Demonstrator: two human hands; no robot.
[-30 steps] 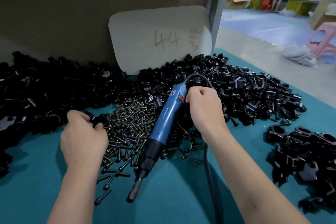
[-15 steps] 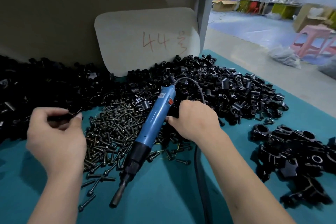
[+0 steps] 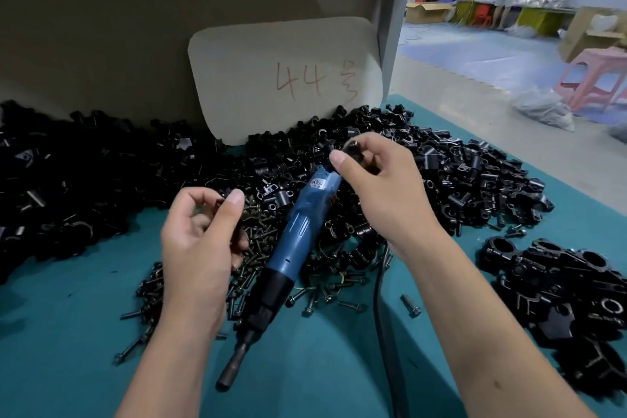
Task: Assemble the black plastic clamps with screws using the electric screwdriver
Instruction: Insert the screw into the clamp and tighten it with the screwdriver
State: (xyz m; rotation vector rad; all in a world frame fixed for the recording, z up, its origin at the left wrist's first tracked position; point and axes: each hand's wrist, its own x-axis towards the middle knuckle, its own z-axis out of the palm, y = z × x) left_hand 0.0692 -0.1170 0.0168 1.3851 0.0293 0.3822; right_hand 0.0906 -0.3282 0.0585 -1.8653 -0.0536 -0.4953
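Clamp halves (image 3: pixel 354 149) sat pinched in my right hand (image 3: pixel 383 187) above the far heap while my left hand (image 3: pixel 200 241), fingers curled, pinched a small dark part I could not identify. Mating them squarely, I judged, should come before reaching for the electric screwdriver (image 3: pixel 291 244) lying on the screws (image 3: pixel 325 292). Half a second earlier that right hand lay low beside the tool.

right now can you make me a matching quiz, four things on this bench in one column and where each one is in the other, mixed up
Things:
1. electric screwdriver
2. loose screws
3. card marked 44
4. black clamp part

Places:
A. propped against the back wall
B. pinched in the right hand
C. heaped on the teal mat
D. lying across the screws, tip toward the camera

Pairs: 1-D, 2-C, 3-A, 4-B
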